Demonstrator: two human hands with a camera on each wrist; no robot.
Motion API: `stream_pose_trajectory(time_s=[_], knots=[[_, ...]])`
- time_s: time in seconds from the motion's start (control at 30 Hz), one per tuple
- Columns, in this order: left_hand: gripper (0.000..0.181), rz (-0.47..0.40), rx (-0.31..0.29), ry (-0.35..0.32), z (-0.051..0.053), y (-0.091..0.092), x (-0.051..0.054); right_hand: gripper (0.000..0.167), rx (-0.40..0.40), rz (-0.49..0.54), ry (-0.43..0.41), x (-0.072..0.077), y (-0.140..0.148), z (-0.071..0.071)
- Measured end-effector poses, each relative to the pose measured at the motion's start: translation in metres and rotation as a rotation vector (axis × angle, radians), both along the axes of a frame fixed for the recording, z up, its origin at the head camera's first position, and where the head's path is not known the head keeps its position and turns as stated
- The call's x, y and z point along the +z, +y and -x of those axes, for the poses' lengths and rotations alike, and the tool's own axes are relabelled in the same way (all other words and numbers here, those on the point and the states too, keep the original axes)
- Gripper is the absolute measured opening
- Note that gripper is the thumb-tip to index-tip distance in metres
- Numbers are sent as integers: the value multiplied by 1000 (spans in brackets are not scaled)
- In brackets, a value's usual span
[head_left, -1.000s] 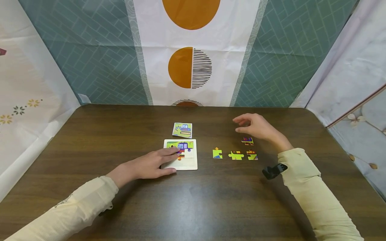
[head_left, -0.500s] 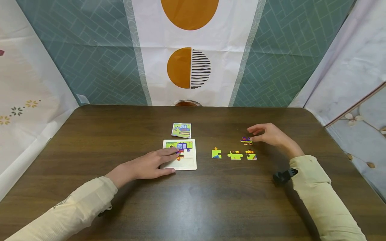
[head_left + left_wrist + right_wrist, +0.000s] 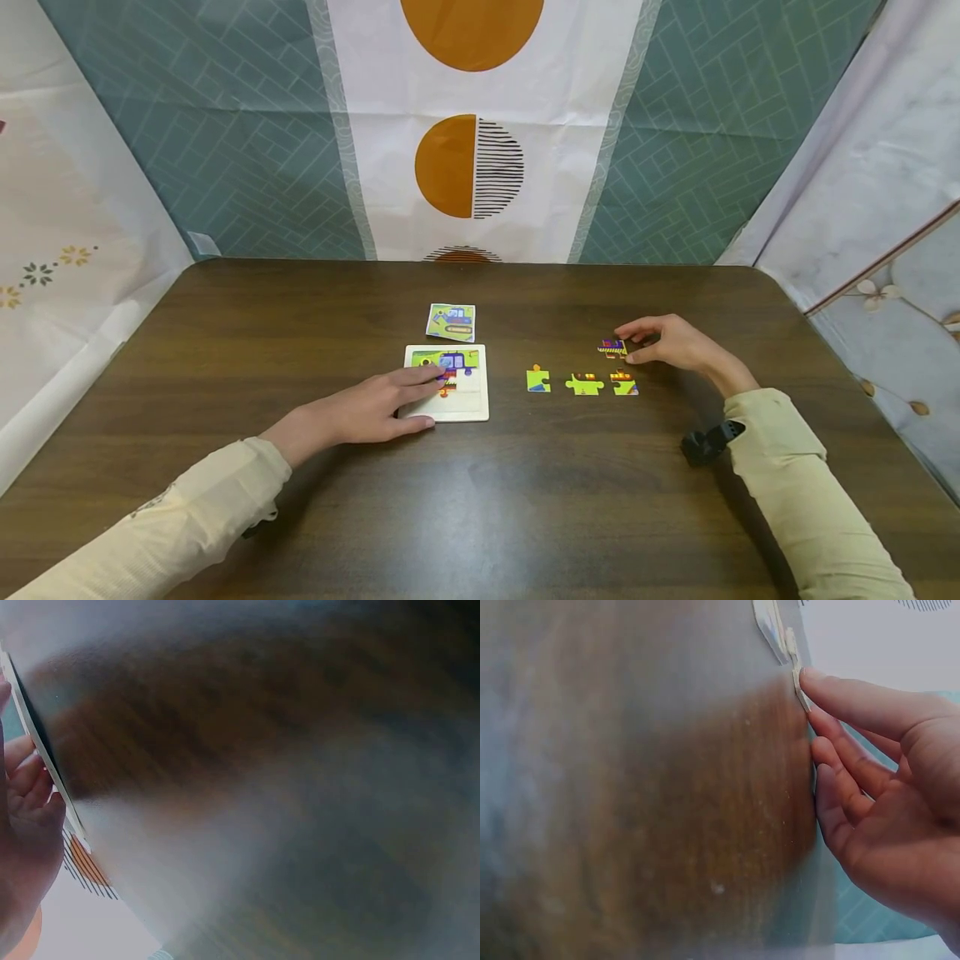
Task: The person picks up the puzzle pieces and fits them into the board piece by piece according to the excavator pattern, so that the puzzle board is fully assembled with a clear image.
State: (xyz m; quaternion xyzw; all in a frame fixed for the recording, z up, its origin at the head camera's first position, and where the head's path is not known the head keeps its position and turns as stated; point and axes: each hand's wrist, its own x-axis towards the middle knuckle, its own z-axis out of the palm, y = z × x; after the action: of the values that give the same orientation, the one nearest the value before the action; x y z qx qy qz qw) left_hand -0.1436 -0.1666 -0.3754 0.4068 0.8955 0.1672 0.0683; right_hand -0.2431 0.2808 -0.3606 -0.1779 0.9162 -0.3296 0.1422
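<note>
My left hand [image 3: 378,406] lies flat over the left part of a white puzzle board [image 3: 471,408], fingers spread across its partly filled picture. Some of that picture is hidden under the fingers. Over on the right, the thumb and forefinger of my right hand [image 3: 678,346] pinch a purple-and-yellow puzzle piece [image 3: 611,348] at its right end, on the table. In the right wrist view the thumb meets the edge of the puzzle piece [image 3: 801,690]; the forefinger's contact is hidden. Nearer me lie a green corner piece [image 3: 537,381], a green middle piece [image 3: 584,384] and another corner piece [image 3: 624,383].
Behind the board lies a small picture card [image 3: 452,322] with a blue excavator on it. Everything sits on a dark brown wooden table [image 3: 480,500]. A patterned cloth [image 3: 285,167] hangs along the table's back edge.
The right hand has moved to the right and lowered, and its thumb and forefinger have closed on the purple-and-yellow puzzle piece. The left hand has stayed on the board.
</note>
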Motion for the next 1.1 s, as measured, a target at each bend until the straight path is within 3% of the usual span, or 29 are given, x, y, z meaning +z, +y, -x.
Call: stream_pose_trajectory(time_s=[0.43, 0.8, 1.1], knots=[[62, 5, 21, -6, -3, -1, 1, 38, 23, -34, 53, -1, -6, 1], [60, 5, 16, -1, -2, -1, 1, 31, 127, -91, 150, 1, -7, 0], [62, 7, 12, -10, 0, 1, 1, 29, 108, -97, 121, 2, -7, 0]])
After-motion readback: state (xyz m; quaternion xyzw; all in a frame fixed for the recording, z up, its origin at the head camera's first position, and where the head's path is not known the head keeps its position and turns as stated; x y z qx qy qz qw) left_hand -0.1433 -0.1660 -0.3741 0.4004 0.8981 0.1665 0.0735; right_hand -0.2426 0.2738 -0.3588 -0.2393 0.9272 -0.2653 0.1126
